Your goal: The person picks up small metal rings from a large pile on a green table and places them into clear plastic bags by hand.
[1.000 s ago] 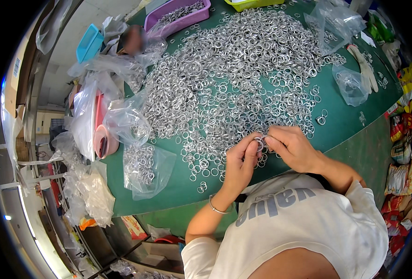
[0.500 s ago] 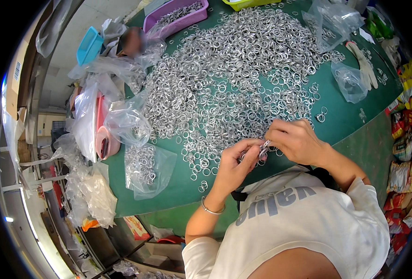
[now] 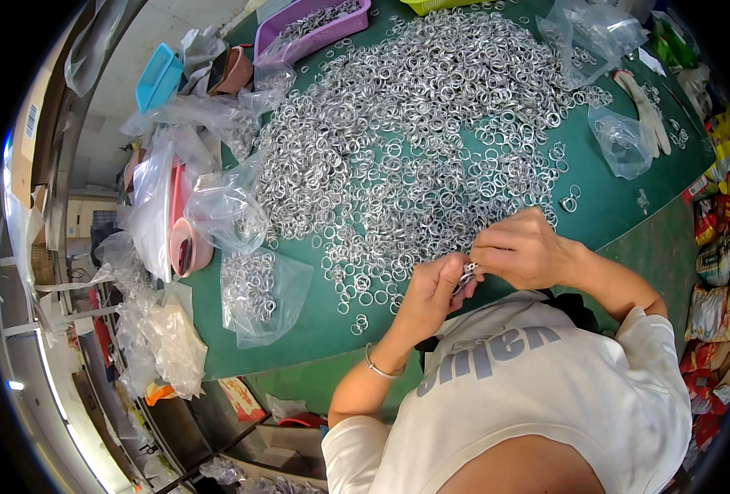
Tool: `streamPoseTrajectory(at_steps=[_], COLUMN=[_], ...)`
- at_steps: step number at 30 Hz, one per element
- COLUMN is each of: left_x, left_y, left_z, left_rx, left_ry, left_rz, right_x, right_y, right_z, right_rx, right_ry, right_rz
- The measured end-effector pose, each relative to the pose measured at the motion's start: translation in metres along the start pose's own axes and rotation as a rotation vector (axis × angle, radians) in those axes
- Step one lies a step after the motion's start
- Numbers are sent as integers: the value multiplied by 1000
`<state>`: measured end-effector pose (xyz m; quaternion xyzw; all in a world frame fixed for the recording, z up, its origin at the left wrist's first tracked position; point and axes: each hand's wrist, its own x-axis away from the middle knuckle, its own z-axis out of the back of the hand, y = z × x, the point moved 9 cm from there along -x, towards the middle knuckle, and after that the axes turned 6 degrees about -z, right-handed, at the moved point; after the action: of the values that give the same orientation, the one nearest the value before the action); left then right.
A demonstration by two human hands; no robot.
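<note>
Close to my body, just past the near edge of the table, both hands meet over a few silver metal rings. My left hand is closed around the rings, which show between its thumb and fingers. With bent fingertips pinched at the upper end of the same rings, my right hand touches them from the right. How many rings are held is hidden by the fingers. Beyond the hands, a large heap of loose metal rings covers the green table, thinning out towards me.
At the left lies a clear bag of rings, near a pink cup and crumpled plastic bags. A purple basket with rings and a blue basket stand far left. White gloves and a clear bag lie right.
My left hand has moved slightly right and its fingers have closed more tightly round the rings. My right hand has stayed nearly in place, still pinching at them.
</note>
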<state>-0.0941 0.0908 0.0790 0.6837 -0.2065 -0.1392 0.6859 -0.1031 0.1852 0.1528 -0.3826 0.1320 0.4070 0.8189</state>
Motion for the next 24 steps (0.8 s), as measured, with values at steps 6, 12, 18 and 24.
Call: streamPoseTrajectory(at_steps=[6, 12, 18, 24], left_x=[4, 8, 3, -10], left_y=[7, -9, -22, 3], left_z=[0, 2, -1, 10], left_rx=[-90, 59, 352, 165], left_ry=[72, 86, 27, 296], left_rz=[-102, 113, 251, -140], right_x=[0, -1, -1, -6], right_y=[1, -1, 11, 31], right_z=[0, -4, -8, 0], right_rx=[-31, 0, -36, -167], right_ry=[-2, -38, -93, -13], right_rz=[11, 26, -150, -423])
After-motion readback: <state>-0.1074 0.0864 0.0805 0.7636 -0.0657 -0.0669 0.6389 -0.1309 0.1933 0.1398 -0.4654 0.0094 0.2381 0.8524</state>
